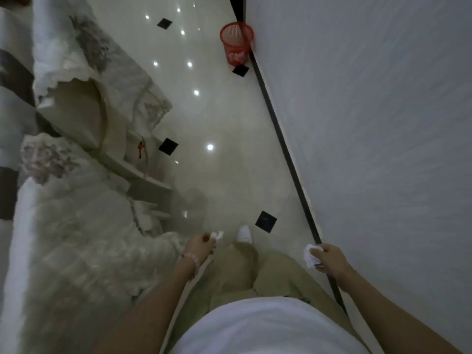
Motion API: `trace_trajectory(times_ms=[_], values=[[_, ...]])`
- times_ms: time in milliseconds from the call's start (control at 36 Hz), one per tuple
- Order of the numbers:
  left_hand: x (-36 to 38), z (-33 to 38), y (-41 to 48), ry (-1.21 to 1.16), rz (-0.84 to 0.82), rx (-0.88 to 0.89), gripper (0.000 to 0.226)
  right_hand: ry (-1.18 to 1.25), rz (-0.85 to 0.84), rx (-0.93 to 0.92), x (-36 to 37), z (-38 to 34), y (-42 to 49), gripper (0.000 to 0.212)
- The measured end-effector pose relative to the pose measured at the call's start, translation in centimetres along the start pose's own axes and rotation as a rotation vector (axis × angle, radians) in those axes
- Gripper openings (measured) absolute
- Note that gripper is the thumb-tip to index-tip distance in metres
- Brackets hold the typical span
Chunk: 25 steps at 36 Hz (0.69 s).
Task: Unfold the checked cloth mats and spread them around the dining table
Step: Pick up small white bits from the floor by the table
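Note:
I am looking down at a glossy tiled floor between chairs and a wall. My left hand [201, 247], with a bead bracelet on the wrist, pinches a small crumpled white wad [216, 235]. My right hand [329, 258] grips a larger crumpled white wad [310, 255] close to the wall. No checked cloth mat shows in this view. The picture is blurred.
Chairs with white lace covers [76, 226] stand along the left, one with a cream seat [84, 118]. A red mesh waste basket [236, 43] stands on the floor far ahead by the white wall [383, 123]. A dark skirting strip [288, 154] runs along the wall.

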State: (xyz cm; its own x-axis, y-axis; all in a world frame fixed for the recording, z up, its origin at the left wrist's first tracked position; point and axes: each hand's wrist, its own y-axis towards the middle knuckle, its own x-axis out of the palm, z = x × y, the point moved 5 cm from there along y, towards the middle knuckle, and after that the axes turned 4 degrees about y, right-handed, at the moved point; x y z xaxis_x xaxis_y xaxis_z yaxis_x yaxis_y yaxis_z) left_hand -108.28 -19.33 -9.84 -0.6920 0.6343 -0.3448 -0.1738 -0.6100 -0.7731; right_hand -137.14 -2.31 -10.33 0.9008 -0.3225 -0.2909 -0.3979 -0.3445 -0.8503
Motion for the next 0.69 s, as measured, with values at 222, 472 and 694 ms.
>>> trace_trajectory(times_ms=[222, 472, 694], values=[[-4.3, 16.7, 9.1, -0.052, 0.019, 0.169, 0.02, 0.061, 0.069, 0.1, -2.9, -8.0, 5.2, 0.027], [-8.2, 20.8, 17.8, -0.084, 0.079, -0.07, 0.024, -0.024, 0.068, 0.04, -5.1, -24.4, 14.8, 0.03], [-11.9, 22.0, 20.9, -0.254, 0.173, -0.311, 0.029, -0.129, -0.076, -0.2, -3.5, -46.6, 23.1, 0.016]])
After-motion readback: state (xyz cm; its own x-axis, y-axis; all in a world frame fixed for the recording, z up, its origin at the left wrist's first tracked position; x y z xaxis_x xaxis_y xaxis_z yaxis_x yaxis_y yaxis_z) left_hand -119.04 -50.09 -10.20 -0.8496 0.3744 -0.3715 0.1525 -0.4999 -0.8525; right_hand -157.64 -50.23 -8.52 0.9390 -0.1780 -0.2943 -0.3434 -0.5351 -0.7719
